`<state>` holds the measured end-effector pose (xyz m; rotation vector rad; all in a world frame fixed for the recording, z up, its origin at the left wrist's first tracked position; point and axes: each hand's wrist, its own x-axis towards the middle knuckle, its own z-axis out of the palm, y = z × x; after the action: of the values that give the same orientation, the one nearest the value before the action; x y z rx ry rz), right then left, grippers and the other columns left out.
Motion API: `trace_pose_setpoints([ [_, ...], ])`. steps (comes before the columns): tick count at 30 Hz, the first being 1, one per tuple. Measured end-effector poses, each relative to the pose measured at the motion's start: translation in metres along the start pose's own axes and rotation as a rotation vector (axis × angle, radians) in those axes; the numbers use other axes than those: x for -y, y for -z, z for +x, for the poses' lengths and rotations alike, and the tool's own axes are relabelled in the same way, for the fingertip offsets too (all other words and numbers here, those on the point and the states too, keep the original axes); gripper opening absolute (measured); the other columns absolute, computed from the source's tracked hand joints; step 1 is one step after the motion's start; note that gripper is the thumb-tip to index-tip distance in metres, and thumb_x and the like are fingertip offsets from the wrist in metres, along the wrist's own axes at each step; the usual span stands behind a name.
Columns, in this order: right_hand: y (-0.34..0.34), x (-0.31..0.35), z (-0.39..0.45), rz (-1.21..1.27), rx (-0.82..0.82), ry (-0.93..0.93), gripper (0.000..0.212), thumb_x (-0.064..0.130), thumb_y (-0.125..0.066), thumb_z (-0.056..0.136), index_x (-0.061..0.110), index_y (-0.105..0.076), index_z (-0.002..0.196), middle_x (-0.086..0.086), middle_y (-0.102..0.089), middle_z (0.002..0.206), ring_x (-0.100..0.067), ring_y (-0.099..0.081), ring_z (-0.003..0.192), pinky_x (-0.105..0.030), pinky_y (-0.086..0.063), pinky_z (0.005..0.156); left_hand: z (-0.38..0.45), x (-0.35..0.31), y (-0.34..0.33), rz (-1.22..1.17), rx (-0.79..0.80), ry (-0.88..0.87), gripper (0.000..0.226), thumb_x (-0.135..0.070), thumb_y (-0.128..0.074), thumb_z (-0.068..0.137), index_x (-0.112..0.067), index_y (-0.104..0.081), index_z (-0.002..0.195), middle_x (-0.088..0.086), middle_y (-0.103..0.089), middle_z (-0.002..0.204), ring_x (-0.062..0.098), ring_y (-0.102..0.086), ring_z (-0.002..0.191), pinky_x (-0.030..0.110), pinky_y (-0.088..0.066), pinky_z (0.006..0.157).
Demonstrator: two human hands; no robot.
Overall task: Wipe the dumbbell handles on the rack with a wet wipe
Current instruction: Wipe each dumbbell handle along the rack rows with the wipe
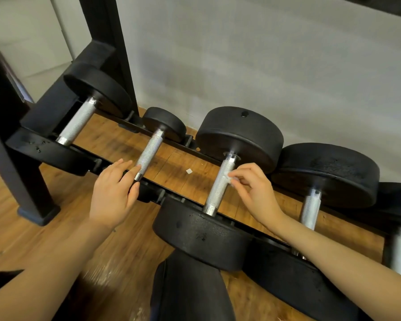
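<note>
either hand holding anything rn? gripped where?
Right hand pinches a small wet wipe in its fingertips, pressed against the third dumbbell handle. Left hand holds nothing; its open fingers touch the second handle.

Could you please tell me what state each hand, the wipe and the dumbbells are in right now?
Left hand: open, fingertips touching the second handle.
Right hand: pinching the wipe.
Wipe: crumpled, pressed against the third handle.
Dumbbells: resting on the rack.
</note>
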<state>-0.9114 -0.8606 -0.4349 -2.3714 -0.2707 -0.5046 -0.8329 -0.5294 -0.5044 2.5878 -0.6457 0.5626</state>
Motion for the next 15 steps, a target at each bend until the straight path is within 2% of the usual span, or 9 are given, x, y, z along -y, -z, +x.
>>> trace_pose_setpoints([
  [5, -0.001, 0.0, -0.01, 0.019, 0.144, 0.063, 0.018, 0.007, -0.064, 0.091, 0.009, -0.067, 0.108, 0.006, -0.053, 0.108, -0.006, -0.058, 0.098, -0.019, -0.052, 0.083, -0.001, -0.001, 0.0, -0.006, -0.015, 0.009, 0.046, -0.028, -0.04, 0.097, -0.001, -0.064, 0.125, 0.02, -0.061, 0.127, 0.041, -0.05, 0.126, 0.054, -0.04, 0.103],
  [7, -0.001, 0.0, -0.01, 0.01, 0.14, 0.076, 0.017, 0.011, -0.062, 0.091, 0.009, -0.067, 0.108, 0.005, -0.053, 0.107, -0.006, -0.058, 0.097, -0.016, -0.051, 0.082, -0.001, -0.002, 0.0, -0.003, -0.013, 0.005, 0.046, -0.028, -0.04, 0.097, -0.001, -0.064, 0.125, 0.02, -0.06, 0.127, 0.041, -0.05, 0.126, 0.054, -0.04, 0.103],
  [10, -0.001, 0.001, -0.008, -0.028, 0.11, 0.089, 0.02, 0.015, -0.059, 0.092, 0.007, -0.068, 0.108, 0.001, -0.055, 0.107, -0.008, -0.057, 0.096, -0.019, -0.051, 0.083, -0.001, -0.001, 0.001, 0.004, -0.007, 0.006, 0.046, -0.028, -0.039, 0.097, -0.001, -0.063, 0.126, 0.02, -0.06, 0.127, 0.041, -0.05, 0.126, 0.054, -0.04, 0.103],
  [15, -0.002, 0.0, -0.014, -0.13, 0.207, 0.273, 0.019, 0.015, -0.062, 0.091, 0.008, -0.07, 0.107, -0.003, -0.06, 0.104, -0.016, -0.056, 0.097, -0.023, -0.046, 0.087, 0.0, -0.002, 0.001, 0.006, 0.008, 0.019, 0.047, -0.029, -0.038, 0.098, -0.001, -0.063, 0.127, 0.02, -0.06, 0.127, 0.04, -0.049, 0.127, 0.053, -0.04, 0.103],
])
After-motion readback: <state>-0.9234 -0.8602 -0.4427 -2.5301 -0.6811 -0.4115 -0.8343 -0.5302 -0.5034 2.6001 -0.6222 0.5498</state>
